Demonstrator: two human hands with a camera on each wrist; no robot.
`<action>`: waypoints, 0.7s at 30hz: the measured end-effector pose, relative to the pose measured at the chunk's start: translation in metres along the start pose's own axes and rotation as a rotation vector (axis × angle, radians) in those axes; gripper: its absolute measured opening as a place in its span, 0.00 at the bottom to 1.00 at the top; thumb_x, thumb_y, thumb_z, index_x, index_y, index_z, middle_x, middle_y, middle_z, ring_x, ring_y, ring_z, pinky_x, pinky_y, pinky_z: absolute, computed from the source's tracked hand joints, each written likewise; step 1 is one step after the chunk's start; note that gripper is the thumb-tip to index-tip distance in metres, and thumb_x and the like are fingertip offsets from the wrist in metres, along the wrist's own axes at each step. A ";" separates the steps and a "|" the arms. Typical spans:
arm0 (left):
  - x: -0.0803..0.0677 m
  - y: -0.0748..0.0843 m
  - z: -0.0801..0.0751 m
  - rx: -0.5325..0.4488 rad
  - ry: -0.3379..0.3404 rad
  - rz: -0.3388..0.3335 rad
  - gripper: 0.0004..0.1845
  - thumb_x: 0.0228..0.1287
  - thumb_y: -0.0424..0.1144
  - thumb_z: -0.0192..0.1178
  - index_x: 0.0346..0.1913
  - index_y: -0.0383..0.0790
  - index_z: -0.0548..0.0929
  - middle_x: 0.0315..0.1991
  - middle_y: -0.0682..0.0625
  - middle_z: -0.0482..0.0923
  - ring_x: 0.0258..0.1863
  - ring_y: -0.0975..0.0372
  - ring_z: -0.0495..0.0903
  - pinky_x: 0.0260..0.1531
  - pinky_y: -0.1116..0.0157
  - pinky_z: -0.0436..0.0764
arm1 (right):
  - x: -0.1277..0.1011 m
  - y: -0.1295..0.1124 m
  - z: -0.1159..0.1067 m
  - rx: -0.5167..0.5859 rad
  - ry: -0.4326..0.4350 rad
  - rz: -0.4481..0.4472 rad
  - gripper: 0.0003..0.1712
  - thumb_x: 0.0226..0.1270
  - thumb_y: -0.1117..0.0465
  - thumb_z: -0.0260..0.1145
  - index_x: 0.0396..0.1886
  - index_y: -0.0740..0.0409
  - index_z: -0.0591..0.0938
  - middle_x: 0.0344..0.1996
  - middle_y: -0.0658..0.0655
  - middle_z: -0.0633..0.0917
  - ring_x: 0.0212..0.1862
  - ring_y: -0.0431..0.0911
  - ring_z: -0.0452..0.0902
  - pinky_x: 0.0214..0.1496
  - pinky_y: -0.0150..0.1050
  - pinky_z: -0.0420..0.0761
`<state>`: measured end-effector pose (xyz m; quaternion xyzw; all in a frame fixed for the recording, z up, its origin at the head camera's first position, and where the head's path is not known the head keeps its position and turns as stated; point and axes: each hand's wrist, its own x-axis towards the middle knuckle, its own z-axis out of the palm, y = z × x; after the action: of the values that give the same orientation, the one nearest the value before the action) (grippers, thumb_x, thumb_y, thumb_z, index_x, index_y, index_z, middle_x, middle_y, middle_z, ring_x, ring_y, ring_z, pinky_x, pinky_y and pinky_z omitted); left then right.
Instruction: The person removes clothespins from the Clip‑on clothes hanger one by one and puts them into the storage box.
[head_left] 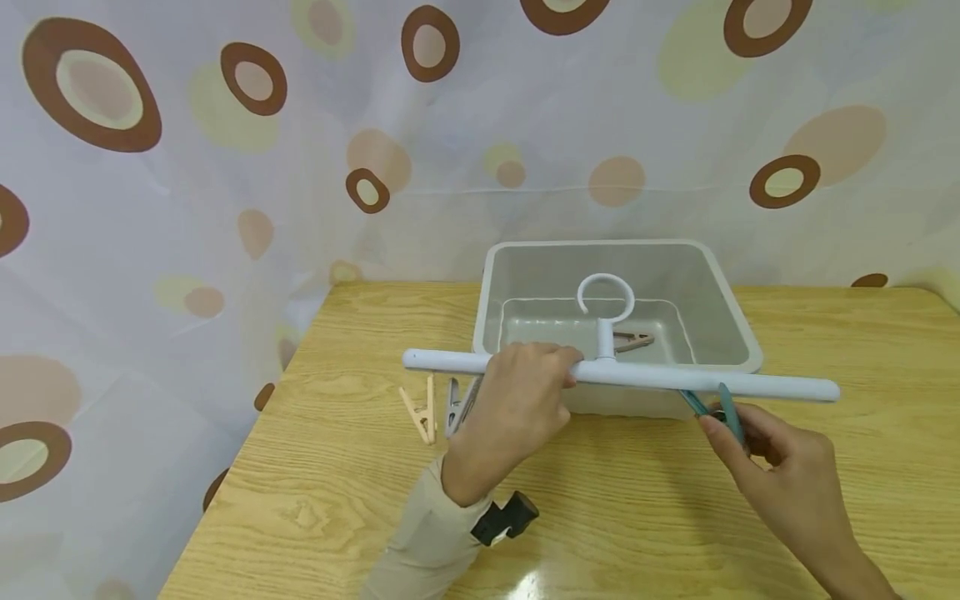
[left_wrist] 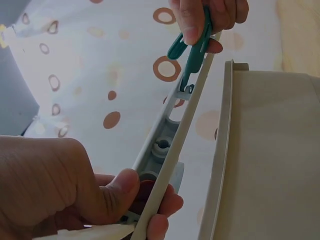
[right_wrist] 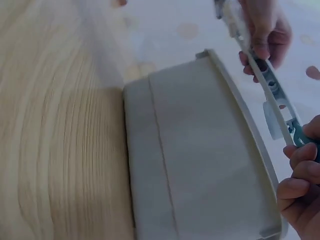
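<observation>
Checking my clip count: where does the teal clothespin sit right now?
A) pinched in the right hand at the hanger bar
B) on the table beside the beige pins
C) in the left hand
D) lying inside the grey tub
A: the right hand pinches the teal clothespin at the white hanger bar's underside.

Left hand (head_left: pixel 517 404) fingers curled tight; right hand (head_left: pixel 780 475) fingers seemingly pinched.
</observation>
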<state>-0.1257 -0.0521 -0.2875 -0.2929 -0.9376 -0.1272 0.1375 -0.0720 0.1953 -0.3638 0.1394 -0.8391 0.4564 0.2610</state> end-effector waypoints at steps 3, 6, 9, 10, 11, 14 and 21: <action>0.000 -0.001 0.000 0.018 -0.024 -0.001 0.13 0.44 0.24 0.68 0.34 0.43 0.87 0.27 0.56 0.84 0.25 0.65 0.78 0.26 0.73 0.76 | 0.004 0.000 -0.003 -0.057 0.012 -0.141 0.10 0.51 0.78 0.70 0.34 0.67 0.85 0.26 0.32 0.83 0.25 0.24 0.78 0.19 0.20 0.70; 0.000 -0.001 -0.001 0.037 -0.046 0.004 0.13 0.44 0.25 0.68 0.34 0.44 0.87 0.28 0.56 0.84 0.26 0.66 0.79 0.27 0.73 0.77 | 0.009 -0.004 -0.011 -0.107 -0.041 -0.186 0.10 0.51 0.77 0.71 0.33 0.64 0.86 0.24 0.33 0.82 0.22 0.24 0.76 0.16 0.21 0.68; 0.000 0.001 -0.002 0.051 -0.056 0.027 0.14 0.45 0.26 0.68 0.36 0.44 0.86 0.29 0.56 0.84 0.28 0.65 0.80 0.29 0.73 0.78 | 0.014 -0.010 -0.021 -0.159 -0.067 -0.216 0.09 0.50 0.75 0.72 0.31 0.61 0.85 0.20 0.34 0.79 0.19 0.24 0.70 0.15 0.21 0.64; -0.001 0.002 -0.002 0.059 -0.056 0.039 0.14 0.45 0.26 0.68 0.37 0.44 0.86 0.30 0.57 0.84 0.29 0.65 0.81 0.30 0.73 0.78 | 0.015 -0.011 -0.024 -0.184 -0.070 -0.228 0.08 0.51 0.73 0.73 0.29 0.58 0.85 0.18 0.35 0.76 0.19 0.25 0.68 0.15 0.21 0.63; -0.001 0.002 -0.003 0.068 -0.055 0.052 0.15 0.46 0.26 0.68 0.38 0.44 0.86 0.30 0.57 0.84 0.29 0.65 0.81 0.31 0.73 0.79 | 0.015 -0.013 -0.026 -0.195 -0.069 -0.239 0.07 0.53 0.70 0.73 0.28 0.56 0.84 0.17 0.35 0.74 0.19 0.25 0.65 0.15 0.21 0.61; -0.002 0.004 -0.003 0.089 -0.042 0.095 0.16 0.46 0.26 0.67 0.40 0.45 0.86 0.32 0.58 0.84 0.31 0.64 0.82 0.34 0.72 0.79 | 0.015 -0.018 -0.031 -0.251 -0.059 -0.285 0.11 0.63 0.56 0.69 0.22 0.51 0.80 0.14 0.35 0.68 0.19 0.25 0.59 0.16 0.21 0.57; 0.001 0.008 -0.001 0.009 -0.060 0.070 0.22 0.43 0.22 0.65 0.44 0.43 0.86 0.35 0.57 0.85 0.35 0.65 0.83 0.37 0.74 0.79 | 0.018 -0.029 -0.036 -0.378 -0.053 -0.408 0.31 0.71 0.37 0.49 0.24 0.56 0.79 0.15 0.36 0.67 0.18 0.25 0.56 0.15 0.21 0.58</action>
<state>-0.1215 -0.0456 -0.2850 -0.3286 -0.9310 -0.1094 0.1149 -0.0620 0.2099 -0.3178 0.2662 -0.8705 0.2261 0.3468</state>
